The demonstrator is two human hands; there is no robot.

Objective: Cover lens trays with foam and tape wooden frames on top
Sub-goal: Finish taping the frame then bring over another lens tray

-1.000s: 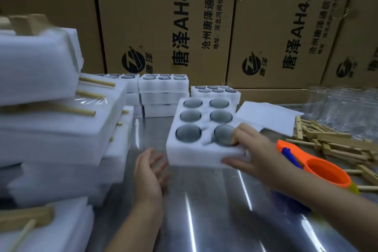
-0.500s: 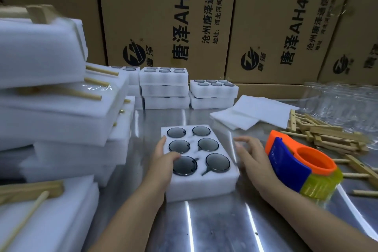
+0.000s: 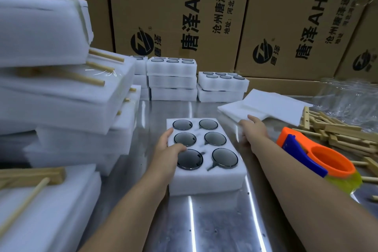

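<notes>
A white foam lens tray (image 3: 206, 180) holding several round dark lenses lies on the metal table (image 3: 214, 223) in front of me. My left hand (image 3: 168, 146) rests on the tray's left edge, thumb over the top near a lens. My right hand (image 3: 252, 129) reaches to the right of the tray and touches the near corner of a stack of thin white foam sheets (image 3: 268, 106). Whether it grips a sheet is hidden. An orange and blue tape dispenser (image 3: 315, 157) sits just right of my right forearm. Loose wooden frames (image 3: 339, 131) are piled at the far right.
Finished foam packs with taped wooden frames (image 3: 67, 92) tower at the left. More uncovered lens trays (image 3: 172, 77) are stacked at the back, in front of cardboard boxes (image 3: 184, 16). Clear plastic wrap (image 3: 347, 92) lies at the back right.
The lens tray was set down on the table closer to me. My left hand came onto its left edge. My right hand left the tray and reached back to the foam sheets.
</notes>
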